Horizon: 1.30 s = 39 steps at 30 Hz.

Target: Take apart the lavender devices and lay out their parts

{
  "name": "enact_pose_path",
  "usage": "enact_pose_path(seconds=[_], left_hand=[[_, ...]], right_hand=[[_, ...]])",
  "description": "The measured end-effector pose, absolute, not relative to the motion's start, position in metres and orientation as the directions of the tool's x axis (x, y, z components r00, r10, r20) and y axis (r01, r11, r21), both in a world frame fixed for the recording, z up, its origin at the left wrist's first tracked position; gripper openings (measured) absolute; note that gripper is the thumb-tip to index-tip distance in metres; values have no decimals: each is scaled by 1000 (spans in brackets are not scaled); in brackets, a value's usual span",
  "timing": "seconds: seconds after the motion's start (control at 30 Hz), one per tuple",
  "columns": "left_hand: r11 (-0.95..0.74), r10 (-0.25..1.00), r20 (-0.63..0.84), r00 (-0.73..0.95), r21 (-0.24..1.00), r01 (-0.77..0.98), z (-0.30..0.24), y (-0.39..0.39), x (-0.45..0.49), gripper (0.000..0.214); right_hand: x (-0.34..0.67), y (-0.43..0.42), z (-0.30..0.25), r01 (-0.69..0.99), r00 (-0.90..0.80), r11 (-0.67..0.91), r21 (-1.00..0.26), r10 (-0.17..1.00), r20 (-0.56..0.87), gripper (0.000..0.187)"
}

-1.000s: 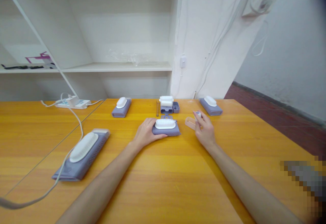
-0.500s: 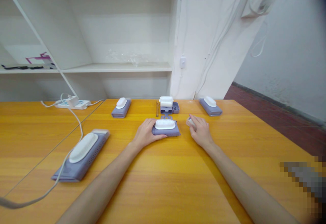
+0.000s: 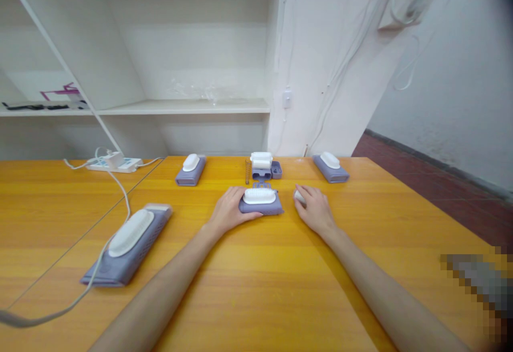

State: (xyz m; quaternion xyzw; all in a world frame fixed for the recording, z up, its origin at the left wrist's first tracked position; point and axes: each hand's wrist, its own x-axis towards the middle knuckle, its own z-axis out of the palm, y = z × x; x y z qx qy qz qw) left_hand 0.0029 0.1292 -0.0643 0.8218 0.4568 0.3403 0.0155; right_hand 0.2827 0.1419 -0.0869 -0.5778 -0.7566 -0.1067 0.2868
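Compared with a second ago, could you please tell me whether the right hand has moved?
Yes: judged against the white wall fitting, the right hand has shifted left and lower in view.

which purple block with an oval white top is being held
The purple block gripped at its left end by the left hand; no hand touches the other three.

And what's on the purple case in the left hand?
A white brush, bristles up. Whatever lies beneath it is covered; the left hand hides part of the case.
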Motion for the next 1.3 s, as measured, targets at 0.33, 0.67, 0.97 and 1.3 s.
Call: enact_pose_path(seconds=[0.33, 0.67, 0.97, 1.3], left_hand=[[-586, 759, 548, 350, 344, 734, -64, 129, 3, 61], [-594, 766, 531, 362, 369, 715, -63, 129, 2, 62], [-648, 746, 503, 437, 395, 651, -60, 128, 1, 62], [-617, 768, 525, 367, 453, 643, -72, 133, 2, 77]], right_hand=[[284, 145, -91, 896, -101, 353, -270, 754, 649, 11], [278, 135, -82, 953, -92, 266, -149, 717, 691, 26], [250, 113, -70, 793, -383, 604, -77, 593, 708, 27], [235, 109, -78, 795, -363, 581, -175, 686, 630, 54]])
